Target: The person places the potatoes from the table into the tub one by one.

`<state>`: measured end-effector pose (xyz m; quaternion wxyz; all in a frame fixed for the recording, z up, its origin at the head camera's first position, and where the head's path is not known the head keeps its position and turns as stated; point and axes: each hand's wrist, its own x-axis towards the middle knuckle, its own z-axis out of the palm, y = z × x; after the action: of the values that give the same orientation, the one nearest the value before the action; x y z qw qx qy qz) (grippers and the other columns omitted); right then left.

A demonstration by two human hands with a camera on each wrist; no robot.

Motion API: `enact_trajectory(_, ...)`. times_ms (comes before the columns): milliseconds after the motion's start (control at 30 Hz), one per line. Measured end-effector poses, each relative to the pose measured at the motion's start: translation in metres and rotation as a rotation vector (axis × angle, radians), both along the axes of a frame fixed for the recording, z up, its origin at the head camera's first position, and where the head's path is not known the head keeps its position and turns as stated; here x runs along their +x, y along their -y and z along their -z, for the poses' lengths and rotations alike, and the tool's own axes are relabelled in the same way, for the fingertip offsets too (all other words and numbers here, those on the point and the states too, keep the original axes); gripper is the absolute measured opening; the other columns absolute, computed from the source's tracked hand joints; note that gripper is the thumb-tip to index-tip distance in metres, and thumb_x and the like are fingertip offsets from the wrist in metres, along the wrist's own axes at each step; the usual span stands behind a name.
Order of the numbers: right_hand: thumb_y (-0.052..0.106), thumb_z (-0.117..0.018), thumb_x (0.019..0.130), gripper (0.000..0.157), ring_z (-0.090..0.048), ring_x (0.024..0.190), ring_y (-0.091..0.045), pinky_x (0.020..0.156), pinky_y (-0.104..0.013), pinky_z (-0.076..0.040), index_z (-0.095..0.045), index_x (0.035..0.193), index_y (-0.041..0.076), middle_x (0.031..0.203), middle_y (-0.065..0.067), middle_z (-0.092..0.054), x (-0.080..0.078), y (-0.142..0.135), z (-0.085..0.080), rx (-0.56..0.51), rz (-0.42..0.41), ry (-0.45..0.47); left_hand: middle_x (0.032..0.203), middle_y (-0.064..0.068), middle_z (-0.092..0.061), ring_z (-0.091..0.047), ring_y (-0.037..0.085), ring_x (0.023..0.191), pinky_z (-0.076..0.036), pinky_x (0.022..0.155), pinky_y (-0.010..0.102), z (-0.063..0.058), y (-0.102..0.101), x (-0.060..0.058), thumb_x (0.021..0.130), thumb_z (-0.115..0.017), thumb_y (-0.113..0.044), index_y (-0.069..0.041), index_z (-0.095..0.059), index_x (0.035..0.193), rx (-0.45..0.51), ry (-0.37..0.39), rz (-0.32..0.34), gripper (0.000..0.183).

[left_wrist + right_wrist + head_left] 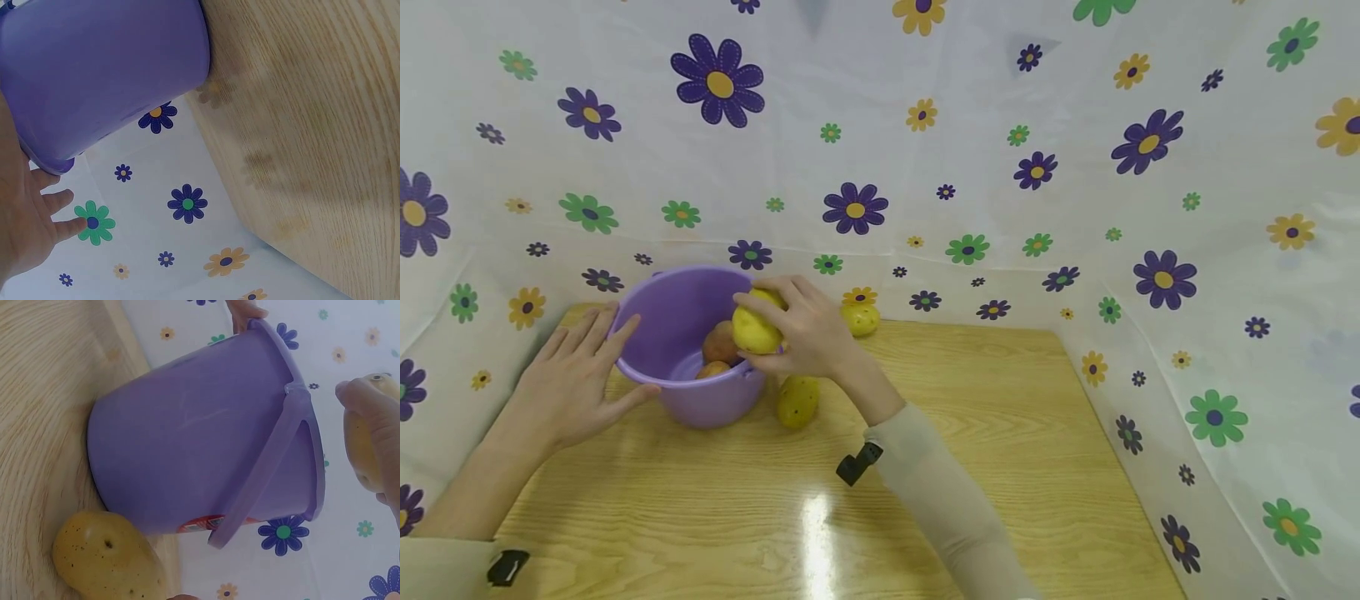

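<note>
Now holds a yellow potato (754,332) in the right hand (808,329), over the mouth of the purple bucket (711,406), left of the middle of the head view. Pinches it with thumb and bent fingers. Rests the left hand (572,379) against the bucket's left rim, with fingers spread. Has two brownish potatoes (721,343) inside, a near yellow potato (798,402) on the bench (1000,458) just right of the bucket, and a far yellow potato (861,320) behind. Looks like carrying one potato past the rim, in or out hard to tell. Seems to call next for a tight pinch until clear of the edge.
</note>
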<state>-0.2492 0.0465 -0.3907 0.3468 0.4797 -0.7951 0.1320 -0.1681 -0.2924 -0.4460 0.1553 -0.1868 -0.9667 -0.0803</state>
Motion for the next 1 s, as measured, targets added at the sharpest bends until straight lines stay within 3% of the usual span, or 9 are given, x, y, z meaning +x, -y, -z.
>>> enact_trajectory(333,0.06,-0.083,0.08,0.07,-0.065,0.124,-0.026,0.111,-0.03,-0.054,-0.07,0.136,0.021,0.137,-0.009,-0.065,0.0,0.017,-0.006,0.083,-0.012,0.017,0.176,0.025,-0.017,-0.026,0.051,0.159,-0.028,0.121,0.074,-0.002,-0.002,0.003,0.094,-0.062,-0.068,-0.005,-0.028,0.167,-0.007,0.003,-0.009,0.102)
enact_trajectory(600,0.065,-0.077,0.085,0.073,-0.06,0.135,-0.027,0.117,-0.034,-0.051,-0.065,0.144,0.023,0.144,-0.008,-0.062,0.001,0.023,-0.01,0.217,0.022,0.095,0.176,0.025,-0.017,-0.025,0.05,0.16,-0.028,0.121,0.074,-0.003,-0.003,0.003,0.093,-0.062,-0.068,-0.005,-0.029,0.166,-0.004,0.012,-0.015,0.102)
enact_trajectory(1000,0.067,-0.072,0.089,0.075,-0.056,0.139,-0.027,0.112,-0.038,-0.056,-0.057,0.15,0.026,0.149,-0.007,-0.057,-0.006,0.032,-0.01,0.342,0.059,0.172,0.177,0.023,-0.014,-0.023,0.051,0.16,-0.018,0.13,0.071,-0.002,-0.002,0.005,0.094,-0.062,-0.067,-0.005,-0.028,0.166,0.003,0.013,-0.01,0.101)
